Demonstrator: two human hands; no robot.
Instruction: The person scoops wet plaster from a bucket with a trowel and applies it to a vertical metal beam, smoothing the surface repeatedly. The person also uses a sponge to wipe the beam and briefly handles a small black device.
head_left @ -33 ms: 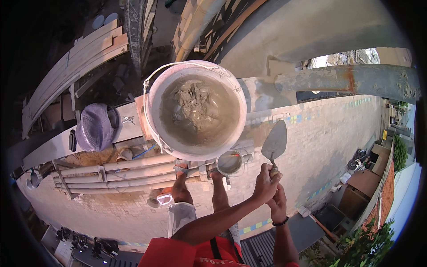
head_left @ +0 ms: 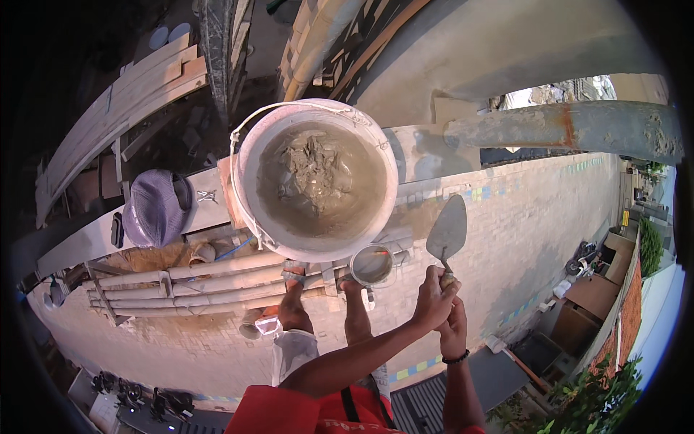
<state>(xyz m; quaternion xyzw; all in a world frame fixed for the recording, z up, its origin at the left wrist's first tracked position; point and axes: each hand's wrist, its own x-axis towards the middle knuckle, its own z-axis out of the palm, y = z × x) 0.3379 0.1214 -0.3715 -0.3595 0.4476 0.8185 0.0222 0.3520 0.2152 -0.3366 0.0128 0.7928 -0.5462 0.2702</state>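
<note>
My left hand [head_left: 432,296] is closed round the handle of a trowel [head_left: 447,228], whose pointed grey blade points upward beside the bucket. Just below, my right hand [head_left: 454,325] is closed at the lower end of the same handle, partly behind the left. A large pale bucket [head_left: 249,184] with a wire handle holds wet grey mortar [head_left: 314,170] and stands on a plank above my feet. A smaller round container [head_left: 372,264] with grey contents is beside my right foot.
A purple cap [head_left: 155,210] and small dark object [head_left: 117,230] lie on a ledge [head_left: 69,246]. I stand on bamboo poles [head_left: 202,286] above a paved lane [head_left: 506,239]. A rusty pipe [head_left: 607,130] crosses at right; stacked boards [head_left: 116,108] are upper left. A motorbike [head_left: 578,262] is below.
</note>
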